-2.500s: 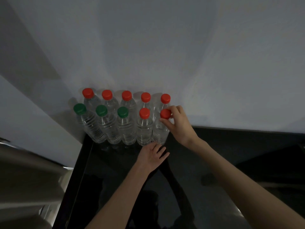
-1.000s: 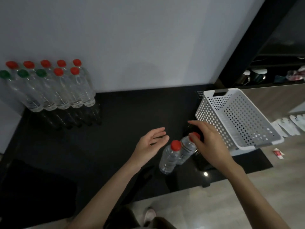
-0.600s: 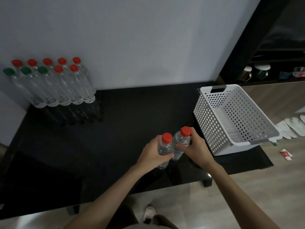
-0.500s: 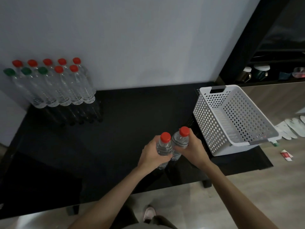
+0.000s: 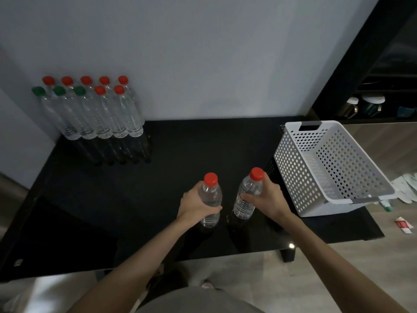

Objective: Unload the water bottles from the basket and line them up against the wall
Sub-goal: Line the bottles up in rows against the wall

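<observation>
left hand [image 5: 195, 203]: mine, wrapped round the middle of the left bottle [image 5: 211, 193], fingers [image 5: 214, 208] curled tight about the clear body.
right hand [image 5: 268, 199]: mine, gripping the right bottle [image 5: 247, 190] just below its shoulder; my thumb lies across the near side and the other fingers are hidden behind the bottle.
left bottle: red cap, upright, over the near middle of the black surface [image 5: 158, 181]. I cannot tell whether its base touches.
right bottle: red cap, top leaning a little toward the basket [image 5: 291, 168]. It is just beside the left bottle with a gap between them, and I cannot tell whether its base touches the surface either.
rows of bottles [image 5: 97, 114]: ten bottles stand in two rows in the far left corner of the surface. The back row has five red caps and is against the wall [image 5: 203, 53]; the front row has three green caps and two red.
basket: white, perforated, at the right end of the surface, near my right hand and well apart from the rows of bottles.
floor [image 5: 327, 279]: pale, below the near edge of the surface, with a small red-and-white packet [image 5: 405, 225] lying at the right.
shelf [image 5: 365, 109]: dark, beyond the basket, holding cups too dim to describe.
</observation>
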`<control>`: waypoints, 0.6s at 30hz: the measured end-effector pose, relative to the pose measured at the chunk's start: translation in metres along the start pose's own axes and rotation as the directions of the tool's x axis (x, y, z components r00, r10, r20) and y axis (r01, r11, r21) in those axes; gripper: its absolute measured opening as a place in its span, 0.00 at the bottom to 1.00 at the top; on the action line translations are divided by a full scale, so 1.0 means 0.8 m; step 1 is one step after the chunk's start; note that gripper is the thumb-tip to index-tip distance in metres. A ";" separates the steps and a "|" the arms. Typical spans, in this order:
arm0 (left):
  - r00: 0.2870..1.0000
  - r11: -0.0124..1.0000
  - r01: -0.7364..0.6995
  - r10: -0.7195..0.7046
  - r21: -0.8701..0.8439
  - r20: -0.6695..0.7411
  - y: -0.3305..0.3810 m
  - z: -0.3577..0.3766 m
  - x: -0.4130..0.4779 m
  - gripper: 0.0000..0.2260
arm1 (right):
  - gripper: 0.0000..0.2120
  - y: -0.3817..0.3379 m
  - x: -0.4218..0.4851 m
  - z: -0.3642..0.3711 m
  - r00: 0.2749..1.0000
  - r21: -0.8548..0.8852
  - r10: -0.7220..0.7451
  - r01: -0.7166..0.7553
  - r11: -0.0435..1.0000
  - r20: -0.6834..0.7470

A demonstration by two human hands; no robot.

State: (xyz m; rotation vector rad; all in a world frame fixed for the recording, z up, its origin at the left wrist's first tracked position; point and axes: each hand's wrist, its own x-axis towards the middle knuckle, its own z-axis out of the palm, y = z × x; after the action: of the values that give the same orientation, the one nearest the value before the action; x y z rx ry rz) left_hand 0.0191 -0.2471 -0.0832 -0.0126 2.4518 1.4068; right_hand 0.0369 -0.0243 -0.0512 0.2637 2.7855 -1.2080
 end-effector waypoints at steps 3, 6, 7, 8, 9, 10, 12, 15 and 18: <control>0.999 1.000 0.014 -0.014 0.008 -0.052 -0.017 -0.037 0.005 0.28 | 0.25 -0.020 0.012 0.011 0.999 -0.008 -0.026 0.026 1.000 0.038; 0.993 0.999 0.033 -0.035 -0.020 -0.110 -0.031 -0.079 0.011 0.27 | 0.26 -0.050 0.032 0.029 0.995 0.009 -0.056 0.056 0.998 0.081; 0.991 0.999 0.037 -0.040 -0.025 -0.129 -0.037 -0.093 0.014 0.28 | 0.26 -0.062 0.042 0.036 0.993 0.016 -0.068 0.067 0.998 0.093; 0.988 0.999 0.039 -0.042 -0.027 -0.152 -0.043 -0.108 0.018 0.28 | 0.27 -0.073 0.052 0.045 0.992 0.024 -0.076 0.074 0.997 0.104; 0.984 0.999 0.041 -0.044 -0.025 -0.174 -0.050 -0.122 0.023 0.28 | 0.27 -0.085 0.063 0.054 0.990 0.028 -0.084 0.081 0.996 0.111; 0.980 0.999 0.040 -0.044 -0.021 -0.195 -0.056 -0.136 0.029 0.27 | 0.28 -0.098 0.074 0.063 0.989 0.030 -0.091 0.088 0.996 0.113; 0.976 0.999 0.033 -0.034 -0.011 -0.213 -0.068 -0.166 0.043 0.27 | 0.28 -0.124 0.098 0.082 0.988 0.034 -0.110 0.107 0.994 0.112; 0.974 1.000 0.014 -0.013 0.003 -0.226 -0.082 -0.209 0.068 0.27 | 0.27 -0.164 0.135 0.111 0.985 0.066 -0.123 0.116 0.991 0.118; 0.971 1.000 0.000 0.006 0.024 -0.238 -0.096 -0.247 0.099 0.28 | 0.27 -0.199 0.176 0.139 0.987 0.080 -0.114 0.105 0.991 0.116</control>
State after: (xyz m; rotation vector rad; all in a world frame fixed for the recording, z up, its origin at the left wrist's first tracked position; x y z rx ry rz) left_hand -0.0958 -0.4416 -0.0768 -0.1834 2.6610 1.4522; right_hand -0.1306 -0.1959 -0.0350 0.0412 2.6863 -1.3064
